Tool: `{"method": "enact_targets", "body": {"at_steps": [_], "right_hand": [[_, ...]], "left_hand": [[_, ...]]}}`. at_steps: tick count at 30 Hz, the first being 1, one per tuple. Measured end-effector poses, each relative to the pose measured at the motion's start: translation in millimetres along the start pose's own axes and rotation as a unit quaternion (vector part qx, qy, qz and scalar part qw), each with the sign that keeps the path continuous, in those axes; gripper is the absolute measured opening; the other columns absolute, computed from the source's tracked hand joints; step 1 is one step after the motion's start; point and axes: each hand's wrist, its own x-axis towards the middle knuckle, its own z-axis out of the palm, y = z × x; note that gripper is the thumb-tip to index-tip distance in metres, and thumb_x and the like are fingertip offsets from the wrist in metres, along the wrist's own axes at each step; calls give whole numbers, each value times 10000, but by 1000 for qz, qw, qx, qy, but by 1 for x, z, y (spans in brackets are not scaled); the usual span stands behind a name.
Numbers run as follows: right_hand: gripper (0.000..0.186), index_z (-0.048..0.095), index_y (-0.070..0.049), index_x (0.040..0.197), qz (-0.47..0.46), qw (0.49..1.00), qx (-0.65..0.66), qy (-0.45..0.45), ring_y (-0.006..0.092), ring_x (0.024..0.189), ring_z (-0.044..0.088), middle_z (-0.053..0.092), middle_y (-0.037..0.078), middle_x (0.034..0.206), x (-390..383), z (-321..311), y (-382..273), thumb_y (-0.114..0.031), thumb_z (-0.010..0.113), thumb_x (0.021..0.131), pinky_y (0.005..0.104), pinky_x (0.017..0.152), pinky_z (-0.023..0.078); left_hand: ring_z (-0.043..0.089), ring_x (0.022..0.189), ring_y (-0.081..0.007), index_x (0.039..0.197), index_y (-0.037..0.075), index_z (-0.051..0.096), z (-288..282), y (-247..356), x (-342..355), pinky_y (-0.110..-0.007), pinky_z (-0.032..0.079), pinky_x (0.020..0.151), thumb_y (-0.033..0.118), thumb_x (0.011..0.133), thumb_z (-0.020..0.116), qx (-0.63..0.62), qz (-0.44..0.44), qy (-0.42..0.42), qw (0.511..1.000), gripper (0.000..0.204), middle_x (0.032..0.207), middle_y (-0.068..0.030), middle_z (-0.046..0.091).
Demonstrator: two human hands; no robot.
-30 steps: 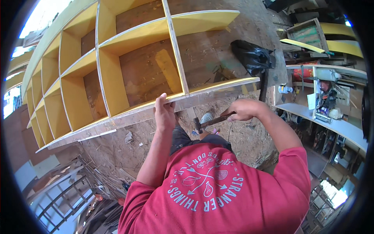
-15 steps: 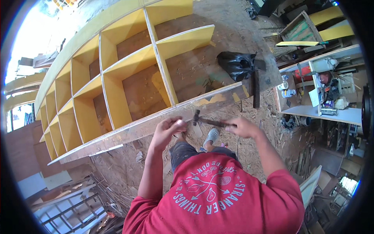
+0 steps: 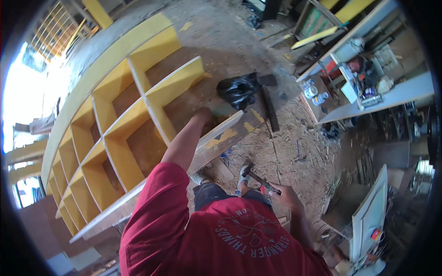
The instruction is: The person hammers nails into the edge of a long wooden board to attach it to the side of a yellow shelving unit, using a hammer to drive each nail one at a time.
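Note:
My left hand (image 3: 204, 117) reaches into the open end of a yellow grid-like wooden frame (image 3: 154, 85), just beside its near edge strip; the fingers are in shadow and hard to make out. A crumpled black plastic bag (image 3: 235, 89) lies a little beyond that hand on the brown base board. Low by my right leg, my right hand (image 3: 283, 195) grips the handle of a hammer (image 3: 258, 177), whose head hangs over my shoe.
A cluttered shelf unit (image 3: 382, 96) with bottles, jugs and tools stands at the right, above a pale panel (image 3: 366, 216) leaning lower down. Wood shavings and scraps cover the floor (image 3: 299, 147). More yellow pieces (image 3: 96, 11) are in the back.
My left hand has left the frame's front rail and moved forward and right into the end compartment. The hammer and right hand have dropped lower. My view has swung to the right.

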Motion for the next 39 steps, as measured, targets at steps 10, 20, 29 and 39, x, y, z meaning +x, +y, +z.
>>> {"method": "enact_targets", "body": {"at_steps": [10,20,29,39], "right_hand": [[572,641,-111,1454,47,998,47,12,376,1034,762,752,257,1119,-12,-2,4,-332,758,940,412,880,568],[541,655,-100,1435,-14,1000,-13,-19,360,1082,761,752,237,1187,1,-12,-31,-326,764,956,392,906,581],[578,653,-44,1425,-8,998,-29,-50,238,1090,761,768,228,1193,-2,-17,-8,-312,805,936,353,935,560],[593,656,-76,1433,71,994,1,-79,235,1053,763,776,205,1171,-16,-28,-42,-370,785,934,362,927,558]], "left_hand": [[718,1157,-425,1095,-16,793,15,-25,9,-478,555,1005,322,849,722,-96,41,71,992,424,1211,-302,728],[716,1178,-418,1129,29,807,18,-28,0,-478,552,1020,277,948,569,33,68,102,992,388,1296,-243,726],[746,1106,-398,1169,91,784,8,1,0,-538,588,949,233,941,631,-153,48,197,967,309,1237,-196,755],[749,1138,-357,1159,94,812,-16,15,-19,-502,607,930,254,989,576,104,148,86,980,332,1237,-147,773]]}}
